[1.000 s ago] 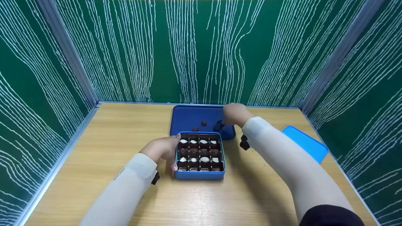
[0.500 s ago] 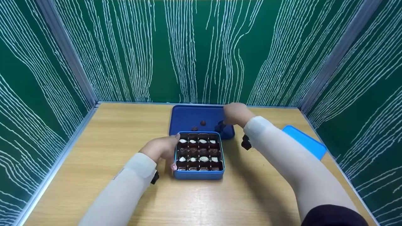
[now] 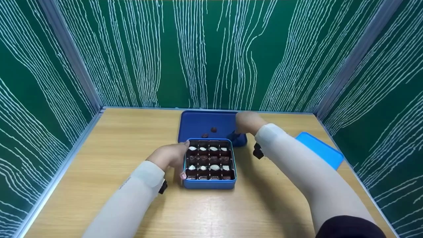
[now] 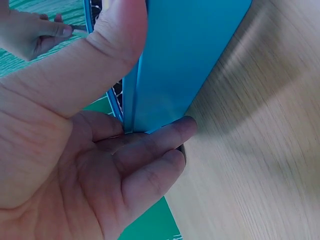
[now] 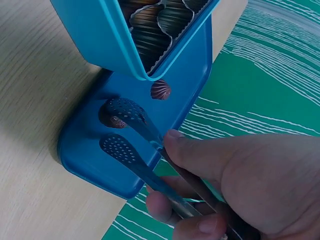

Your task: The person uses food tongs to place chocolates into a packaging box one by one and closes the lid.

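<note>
Tongs (image 5: 149, 178), metal, 2 perforated oval tips parted over far blue tray (image 3: 195, 122); right hand (image 5: 260, 180) pinching the arms between thumb and fingers. Blue chocolate box (image 3: 210, 184), nearer, left wall gripped by left hand (image 3: 171, 155).

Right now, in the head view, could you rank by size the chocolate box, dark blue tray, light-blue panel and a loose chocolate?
Chocolate box, dark blue tray: too close; tray partly covered
Light-blue panel, partly hidden
Loose chocolate

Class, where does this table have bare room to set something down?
Bare: table left of the dark tray; also nearside of the tin, between the forearms. Crowded: the tray, with loose chocolates, tongs and right hand.
</note>
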Demonstrator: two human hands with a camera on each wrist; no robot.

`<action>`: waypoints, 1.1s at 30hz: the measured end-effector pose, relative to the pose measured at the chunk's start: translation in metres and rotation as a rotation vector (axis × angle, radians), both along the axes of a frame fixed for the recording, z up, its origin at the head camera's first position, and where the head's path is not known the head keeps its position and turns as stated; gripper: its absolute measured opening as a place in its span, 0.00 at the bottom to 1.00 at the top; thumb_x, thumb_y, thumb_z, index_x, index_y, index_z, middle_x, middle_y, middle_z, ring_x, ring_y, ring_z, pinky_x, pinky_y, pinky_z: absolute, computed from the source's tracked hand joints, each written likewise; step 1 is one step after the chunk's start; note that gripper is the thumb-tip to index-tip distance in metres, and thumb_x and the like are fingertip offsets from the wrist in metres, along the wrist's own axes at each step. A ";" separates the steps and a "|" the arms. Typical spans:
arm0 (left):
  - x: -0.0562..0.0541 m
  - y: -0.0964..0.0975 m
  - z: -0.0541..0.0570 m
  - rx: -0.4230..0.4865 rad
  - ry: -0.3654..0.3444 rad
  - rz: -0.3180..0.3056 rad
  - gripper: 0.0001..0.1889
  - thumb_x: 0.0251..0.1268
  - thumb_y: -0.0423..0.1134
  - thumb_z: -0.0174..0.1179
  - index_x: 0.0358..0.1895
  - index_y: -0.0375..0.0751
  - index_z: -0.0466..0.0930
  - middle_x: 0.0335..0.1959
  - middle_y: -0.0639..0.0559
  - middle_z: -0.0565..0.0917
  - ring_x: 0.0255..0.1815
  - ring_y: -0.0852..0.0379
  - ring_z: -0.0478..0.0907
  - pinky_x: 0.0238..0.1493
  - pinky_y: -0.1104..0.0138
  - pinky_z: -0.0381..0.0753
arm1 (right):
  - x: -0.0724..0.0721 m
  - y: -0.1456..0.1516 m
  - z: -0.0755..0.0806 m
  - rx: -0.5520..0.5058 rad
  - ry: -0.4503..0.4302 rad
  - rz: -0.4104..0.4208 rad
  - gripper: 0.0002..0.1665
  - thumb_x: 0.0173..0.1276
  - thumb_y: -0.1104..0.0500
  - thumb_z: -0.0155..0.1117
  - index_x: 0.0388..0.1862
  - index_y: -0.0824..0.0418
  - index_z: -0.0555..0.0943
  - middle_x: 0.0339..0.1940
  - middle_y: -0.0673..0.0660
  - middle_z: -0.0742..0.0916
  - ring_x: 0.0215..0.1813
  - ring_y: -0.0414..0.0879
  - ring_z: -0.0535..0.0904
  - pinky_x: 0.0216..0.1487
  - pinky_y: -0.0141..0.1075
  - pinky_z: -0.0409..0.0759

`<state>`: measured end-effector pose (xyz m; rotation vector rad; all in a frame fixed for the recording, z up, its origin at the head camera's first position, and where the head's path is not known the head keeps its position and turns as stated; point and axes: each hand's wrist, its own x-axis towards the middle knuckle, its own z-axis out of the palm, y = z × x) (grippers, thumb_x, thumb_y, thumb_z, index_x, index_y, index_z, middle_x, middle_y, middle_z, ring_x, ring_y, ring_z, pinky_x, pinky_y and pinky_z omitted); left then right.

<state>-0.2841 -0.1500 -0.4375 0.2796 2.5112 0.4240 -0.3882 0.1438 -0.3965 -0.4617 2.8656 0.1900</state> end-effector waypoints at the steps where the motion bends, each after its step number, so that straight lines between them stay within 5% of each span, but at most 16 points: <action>1: 0.000 0.000 0.001 -0.006 -0.001 -0.001 0.82 0.48 0.32 0.91 0.96 0.48 0.32 0.98 0.44 0.41 0.98 0.38 0.45 0.93 0.44 0.67 | 0.000 0.000 0.000 0.005 0.002 0.005 0.15 0.80 0.53 0.75 0.35 0.60 0.85 0.31 0.52 0.82 0.35 0.47 0.75 0.42 0.44 0.84; 11: 0.000 -0.001 0.000 0.017 -0.009 0.010 0.81 0.46 0.30 0.91 0.96 0.46 0.33 0.98 0.42 0.41 0.98 0.37 0.43 0.95 0.44 0.60 | -0.001 0.000 -0.002 -0.002 0.019 -0.006 0.13 0.80 0.54 0.74 0.42 0.64 0.89 0.37 0.55 0.87 0.37 0.49 0.77 0.45 0.46 0.86; 19: -0.001 -0.001 -0.006 0.017 -0.015 0.020 0.82 0.46 0.26 0.89 0.96 0.50 0.32 0.98 0.45 0.39 0.98 0.38 0.44 0.91 0.43 0.69 | 0.002 0.002 0.000 0.009 0.073 0.011 0.14 0.78 0.55 0.76 0.34 0.60 0.84 0.30 0.52 0.82 0.33 0.47 0.75 0.37 0.42 0.82; 33: 0.000 -0.003 -0.004 0.007 0.026 -0.007 0.80 0.50 0.33 0.91 0.96 0.47 0.33 0.98 0.43 0.44 0.98 0.39 0.47 0.94 0.45 0.64 | 0.000 0.004 -0.004 -0.019 0.047 0.018 0.19 0.77 0.59 0.73 0.26 0.55 0.75 0.25 0.49 0.77 0.31 0.46 0.72 0.31 0.40 0.74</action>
